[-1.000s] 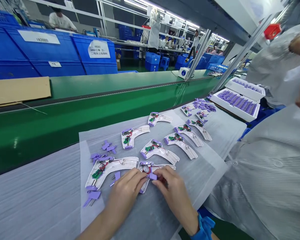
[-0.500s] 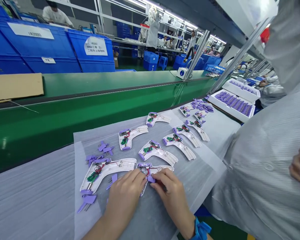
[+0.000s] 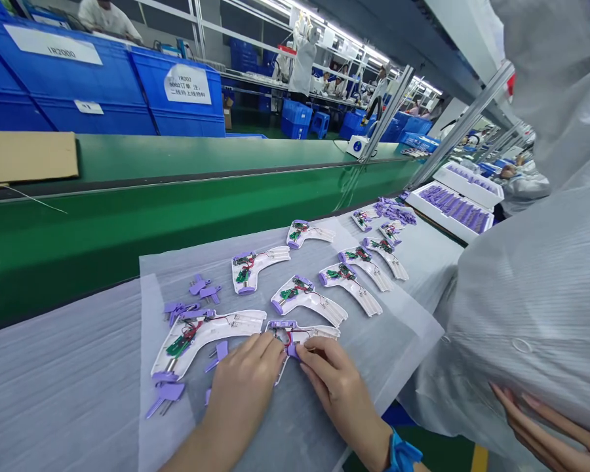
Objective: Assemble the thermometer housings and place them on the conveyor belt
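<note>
Both hands sit close together on the bench. The left hand (image 3: 243,383) presses down on a white shell (image 3: 302,335) with red wires. The right hand (image 3: 337,380) has its fingers (image 3: 309,352) pinched shut on a small purple piece (image 3: 292,350), right between the two hands. More white shells (image 3: 305,296) lie just past the fingers.

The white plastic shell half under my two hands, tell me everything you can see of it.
The white plastic shell half lies flat and open side up on the grey foam sheet, nearest of about ten like it. It is curved like a pistol grip, with a purple cap at its far end, red wires inside and ribbed slots along its right arm. The left hand covers its lower part; the right hand pinches a small purple plastic piece against its middle.
</note>
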A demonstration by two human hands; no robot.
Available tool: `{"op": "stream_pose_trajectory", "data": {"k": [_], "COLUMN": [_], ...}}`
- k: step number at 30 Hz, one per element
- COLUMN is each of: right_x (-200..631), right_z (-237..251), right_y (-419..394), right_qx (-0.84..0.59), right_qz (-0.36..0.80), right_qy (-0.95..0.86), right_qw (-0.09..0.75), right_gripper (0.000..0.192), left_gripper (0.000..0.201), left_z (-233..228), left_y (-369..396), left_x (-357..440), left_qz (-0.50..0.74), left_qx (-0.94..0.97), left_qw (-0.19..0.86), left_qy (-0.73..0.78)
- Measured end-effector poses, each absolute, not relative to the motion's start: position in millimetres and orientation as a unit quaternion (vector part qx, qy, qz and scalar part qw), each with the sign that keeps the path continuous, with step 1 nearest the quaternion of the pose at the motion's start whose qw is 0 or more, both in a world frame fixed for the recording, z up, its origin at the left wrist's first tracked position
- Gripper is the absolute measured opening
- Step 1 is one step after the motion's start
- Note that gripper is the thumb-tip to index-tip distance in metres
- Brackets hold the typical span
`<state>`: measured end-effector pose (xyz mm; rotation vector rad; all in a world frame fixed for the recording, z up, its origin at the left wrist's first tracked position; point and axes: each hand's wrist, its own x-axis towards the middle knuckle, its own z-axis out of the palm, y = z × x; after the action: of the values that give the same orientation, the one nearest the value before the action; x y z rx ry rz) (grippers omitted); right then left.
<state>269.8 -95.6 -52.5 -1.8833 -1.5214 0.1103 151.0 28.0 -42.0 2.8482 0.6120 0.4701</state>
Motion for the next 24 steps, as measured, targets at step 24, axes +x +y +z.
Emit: {"op": "stream_pose_trajectory", "data": {"k": [24], "right_x": [196], "right_z": [-27], "right_y": [-38], "right_qx": [-0.637], "right_qz": [0.009], "right_qy": [-0.75], "right_qw": [0.181], "right_gripper": [0.022], "left_gripper": [0.019], "left_z": [-28], "left_y": [44], "left_x": [19], "left_qz": [0.207], "left_qx": [0.874], "left_qw": [0.247], "left_qy": [0.363]}}
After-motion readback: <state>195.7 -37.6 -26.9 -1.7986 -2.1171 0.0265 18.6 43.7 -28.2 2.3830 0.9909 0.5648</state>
